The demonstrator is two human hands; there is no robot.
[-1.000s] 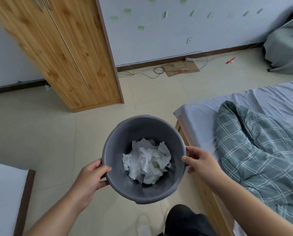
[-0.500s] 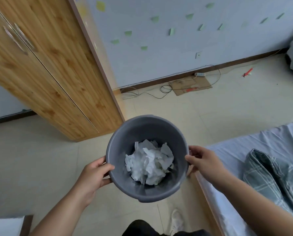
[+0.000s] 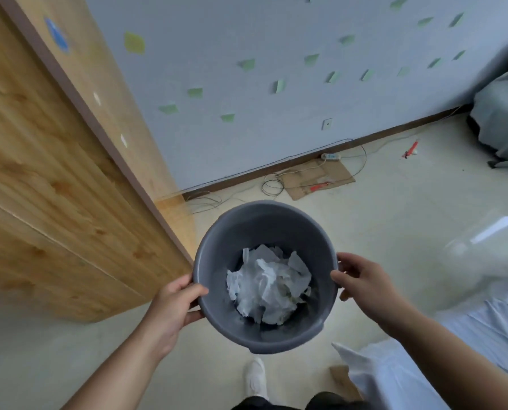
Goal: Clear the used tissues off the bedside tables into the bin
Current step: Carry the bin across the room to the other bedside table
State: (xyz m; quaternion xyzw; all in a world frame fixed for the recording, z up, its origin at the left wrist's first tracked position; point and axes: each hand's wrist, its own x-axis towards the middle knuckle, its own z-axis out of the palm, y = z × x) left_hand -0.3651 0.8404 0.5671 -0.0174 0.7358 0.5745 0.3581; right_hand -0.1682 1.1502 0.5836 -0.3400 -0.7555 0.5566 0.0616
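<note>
A round grey plastic bin [image 3: 246,229] is held in the air over the floor, in the middle of the head view. Crumpled white used tissues [image 3: 267,284] fill its bottom. My left hand [image 3: 172,309] grips the bin's left rim, thumb over the edge. My right hand [image 3: 362,279] grips the right rim the same way. No bedside table is in view.
A wooden wardrobe [image 3: 54,187] stands close on the left. The bed corner with a pale sheet [image 3: 468,350] is at lower right. Cables, a power strip and cardboard [image 3: 317,179] lie along the far wall. A grey covered object [image 3: 504,122] is at the far right. My white shoe [image 3: 254,377] is below the bin.
I have walked forward with the bin, toward the wardrobe and the wall. The bed and plaid blanket have slid off to the right. Both hands keep their hold.
</note>
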